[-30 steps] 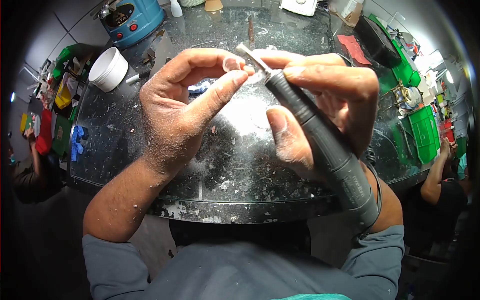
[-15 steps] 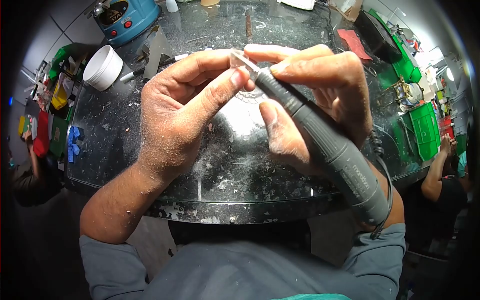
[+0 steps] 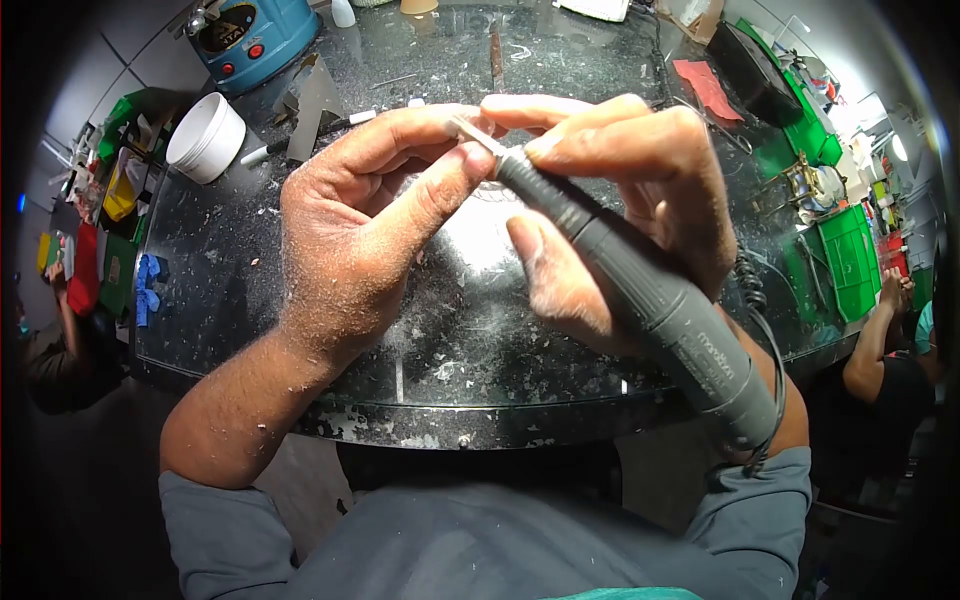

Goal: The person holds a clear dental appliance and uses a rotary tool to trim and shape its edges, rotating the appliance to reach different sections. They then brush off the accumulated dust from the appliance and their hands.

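A dark grey rotary handpiece (image 3: 640, 280) with a coiled cord at its rear lies slanted in my right hand (image 3: 660, 165), whose fingers wrap its upper side while the thumb is below. Between the thumb and index finger of my left hand (image 3: 345, 240) is a small translucent piece (image 3: 480, 121), mostly covered by the fingers; its exact kind I cannot make out. The handpiece's pale tip (image 3: 477, 135) meets or crosses in front of this piece. Fine whitish dust coats both hands, the left most heavily.
A dark, dust-speckled bench top (image 3: 450, 350) lies under my hands. At left are a white tub (image 3: 206, 138), a marker (image 3: 265, 152) and a blue machine (image 3: 255, 45). Red sandpaper-like sheet (image 3: 708, 88) and green trays (image 3: 848, 260) are at right. Other people sit at both sides.
The handpiece and my right hand have shifted slightly left, with the tip now further over the small piece. My left hand has barely moved.
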`<move>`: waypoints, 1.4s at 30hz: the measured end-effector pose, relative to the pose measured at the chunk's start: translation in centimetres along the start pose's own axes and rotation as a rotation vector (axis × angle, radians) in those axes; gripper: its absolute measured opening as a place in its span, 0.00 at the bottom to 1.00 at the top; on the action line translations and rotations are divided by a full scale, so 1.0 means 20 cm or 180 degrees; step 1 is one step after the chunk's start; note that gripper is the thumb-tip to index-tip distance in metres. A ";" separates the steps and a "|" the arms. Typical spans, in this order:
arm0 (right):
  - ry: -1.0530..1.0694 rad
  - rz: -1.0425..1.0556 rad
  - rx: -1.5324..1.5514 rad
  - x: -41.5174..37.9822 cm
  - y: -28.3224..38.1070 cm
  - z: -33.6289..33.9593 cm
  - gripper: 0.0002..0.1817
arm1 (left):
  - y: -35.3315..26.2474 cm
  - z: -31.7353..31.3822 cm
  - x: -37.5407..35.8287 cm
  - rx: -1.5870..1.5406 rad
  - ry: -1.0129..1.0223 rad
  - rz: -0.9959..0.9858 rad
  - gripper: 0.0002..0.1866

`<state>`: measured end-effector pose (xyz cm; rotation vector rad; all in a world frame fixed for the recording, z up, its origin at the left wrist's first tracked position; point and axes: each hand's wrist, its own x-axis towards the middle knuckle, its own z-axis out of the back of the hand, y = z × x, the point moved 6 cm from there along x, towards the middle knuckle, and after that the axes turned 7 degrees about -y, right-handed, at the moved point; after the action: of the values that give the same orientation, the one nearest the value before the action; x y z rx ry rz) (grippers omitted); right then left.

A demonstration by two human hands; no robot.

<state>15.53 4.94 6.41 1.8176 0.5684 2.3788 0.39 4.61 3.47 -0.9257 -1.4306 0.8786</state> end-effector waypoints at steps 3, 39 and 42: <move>-0.0123 -0.0030 -0.0015 -0.01 -0.01 0.01 0.22 | -0.01 0.01 0.00 0.0338 -0.0056 -0.0152 0.14; -0.0624 -0.1729 -0.0016 -0.01 -0.17 0.11 0.17 | 0.12 0.00 0.04 -0.0917 0.0450 0.1057 0.18; -0.0590 -0.1333 -0.0534 0.01 -0.10 0.14 0.18 | 0.10 0.01 0.05 -0.0751 0.0404 0.0930 0.19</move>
<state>17.85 7.60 6.49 1.6330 0.6326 1.9035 0.33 6.34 1.95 -1.3706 -1.3274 0.8572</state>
